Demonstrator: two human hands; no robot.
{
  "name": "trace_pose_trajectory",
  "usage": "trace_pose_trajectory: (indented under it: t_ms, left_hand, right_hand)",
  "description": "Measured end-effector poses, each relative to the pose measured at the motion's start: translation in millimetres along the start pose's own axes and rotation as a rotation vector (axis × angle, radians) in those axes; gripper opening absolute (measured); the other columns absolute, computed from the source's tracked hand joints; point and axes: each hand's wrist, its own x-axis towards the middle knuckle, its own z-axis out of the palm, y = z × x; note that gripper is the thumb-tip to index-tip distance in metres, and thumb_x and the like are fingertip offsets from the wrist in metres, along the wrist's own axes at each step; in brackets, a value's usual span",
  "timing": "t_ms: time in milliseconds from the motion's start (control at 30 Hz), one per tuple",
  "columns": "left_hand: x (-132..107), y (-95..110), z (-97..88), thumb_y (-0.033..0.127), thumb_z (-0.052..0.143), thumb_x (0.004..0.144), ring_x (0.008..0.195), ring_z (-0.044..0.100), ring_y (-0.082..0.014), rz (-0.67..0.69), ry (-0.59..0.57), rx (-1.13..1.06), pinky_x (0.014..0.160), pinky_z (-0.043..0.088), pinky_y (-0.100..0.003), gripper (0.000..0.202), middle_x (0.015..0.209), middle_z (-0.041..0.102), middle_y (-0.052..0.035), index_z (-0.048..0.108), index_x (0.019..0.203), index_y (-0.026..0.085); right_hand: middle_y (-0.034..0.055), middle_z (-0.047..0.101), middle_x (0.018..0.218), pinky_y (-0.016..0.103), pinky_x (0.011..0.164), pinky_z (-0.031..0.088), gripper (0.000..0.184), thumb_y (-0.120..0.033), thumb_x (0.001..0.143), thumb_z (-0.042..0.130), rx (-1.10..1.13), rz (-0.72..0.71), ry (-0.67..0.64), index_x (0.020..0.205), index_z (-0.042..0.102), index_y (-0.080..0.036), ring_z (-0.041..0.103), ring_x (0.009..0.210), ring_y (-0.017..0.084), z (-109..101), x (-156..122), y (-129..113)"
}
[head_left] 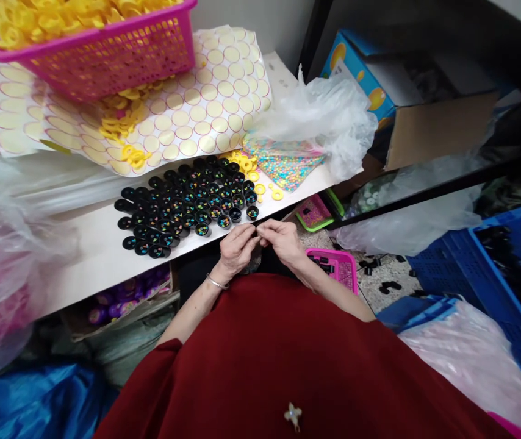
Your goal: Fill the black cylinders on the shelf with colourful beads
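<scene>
My left hand (237,247) and my right hand (283,239) meet fingertip to fingertip just below the table's front edge, both pinched round something too small to make out. A thin bangle circles my left wrist. Right above them on the white table (100,244) stands a cluster of several small black cups (187,204) with coloured beads inside. Yellow rings (260,183) lie loose beside the cups.
A pink basket (105,55) of yellow rings sits on sticker sheets (215,97) at the back. A clear bag of pastel beads (288,161) lies right of the cups. A small pink tray (336,265) and a blue crate (507,274) are to my right.
</scene>
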Motion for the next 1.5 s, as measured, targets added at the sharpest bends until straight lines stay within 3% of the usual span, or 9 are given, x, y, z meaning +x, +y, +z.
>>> trace_pose_trajectory:
  t_ms: [67,133,233,333,500,733,1000,1267,1500]
  left_hand:
    - [-3.5,-0.5,8.4,0.034,0.054,0.094,0.077,0.068,-0.0153,-0.118,0.034,0.051,0.072,0.055,-0.027,0.026,0.086,0.073,-0.0082,0.072,0.098,0.015]
    - [-6.8,-1.9,17.9,0.036,0.052,0.095,0.069,0.066,-0.0143,-0.199,0.048,0.103,0.068,0.054,-0.026,0.029,0.079,0.072,-0.0071,0.072,0.096,0.015]
    - [-10.2,-6.2,30.4,0.037,0.047,0.096,0.067,0.066,-0.0152,-0.279,0.069,0.184,0.066,0.052,-0.026,0.033,0.077,0.071,-0.0074,0.071,0.098,0.014]
    - [-11.8,-10.6,37.2,0.038,0.048,0.095,0.067,0.066,-0.0168,-0.353,0.077,0.238,0.064,0.05,-0.027,0.034,0.077,0.071,-0.0079,0.069,0.106,0.013]
    - [-10.8,-11.5,38.9,0.037,0.052,0.093,0.06,0.064,-0.0181,-0.443,-0.006,0.319,0.059,0.044,-0.028,0.037,0.073,0.071,-0.009,0.068,0.113,0.011]
    - [-4.3,-9.0,38.1,0.039,0.048,0.095,0.055,0.059,-0.0158,-0.458,-0.013,0.32,0.056,0.038,-0.026,0.04,0.07,0.07,-0.009,0.069,0.114,0.011]
    - [3.5,-4.1,36.1,0.041,0.046,0.097,0.056,0.059,-0.0148,-0.61,-0.188,0.367,0.055,0.034,-0.025,0.044,0.072,0.071,-0.009,0.064,0.123,0.011]
    - [1.2,-8.4,39.3,0.041,0.047,0.095,0.053,0.055,-0.0127,-0.578,-0.122,0.336,0.054,0.031,-0.025,0.042,0.068,0.069,-0.007,0.066,0.119,0.011]
    - [2.0,-10.1,37.7,0.038,0.049,0.095,0.053,0.054,-0.0133,-0.569,-0.154,0.295,0.054,0.033,-0.025,0.037,0.066,0.066,-0.0053,0.067,0.116,0.013]
  right_hand:
    - [0.0042,0.061,0.075,0.029,0.069,0.043,0.024,-0.033,0.091,0.053,-0.402,-0.285,0.084,0.079,0.066,-0.018,0.055,0.071,0.015,-1.7,8.1,-2.3]
    - [0.0083,0.062,0.086,0.03,0.076,0.041,0.029,-0.028,0.097,0.042,-0.806,-0.471,0.078,0.086,0.067,-0.017,0.056,0.081,0.017,-4.0,18.1,-6.9]
    - [0.0101,0.062,0.085,0.031,0.074,0.034,0.038,-0.027,0.101,0.034,-1.25,-0.579,-0.009,0.089,0.069,-0.016,0.053,0.081,0.019,-5.9,32.2,-13.8]
    - [0.0103,0.062,0.084,0.033,0.071,0.027,0.04,-0.024,0.101,0.033,-1.457,-0.624,-0.07,0.089,0.069,-0.015,0.05,0.081,0.021,-6.4,41.1,-18.4]
    - [0.0112,0.062,0.088,0.034,0.07,0.024,0.034,-0.019,0.099,0.036,-1.549,-0.605,-0.163,0.092,0.069,-0.014,0.047,0.082,0.022,-7.5,47.5,-25.5]
    - [0.0105,0.061,0.086,0.035,0.067,0.021,0.031,-0.015,0.097,0.038,-1.615,-0.599,-0.288,0.094,0.069,-0.014,0.047,0.084,0.023,-4.0,49.5,-36.7]
    - [0.0116,0.062,0.087,0.035,0.066,0.021,0.029,-0.013,0.095,0.04,-1.648,-0.577,-0.362,0.093,0.069,-0.014,0.048,0.084,0.023,0.4,50.2,-46.2]
    - [0.0136,0.063,0.093,0.035,0.069,0.024,0.033,-0.013,0.096,0.037,-1.668,-0.42,-0.406,0.098,0.07,-0.012,0.051,0.09,0.025,3.5,50.6,-55.9]
    - [0.0168,0.063,0.097,0.035,0.069,0.029,0.032,-0.014,0.095,0.039,-1.666,-0.31,-0.476,0.102,0.07,-0.01,0.056,0.096,0.027,14.8,52.6,-70.6]
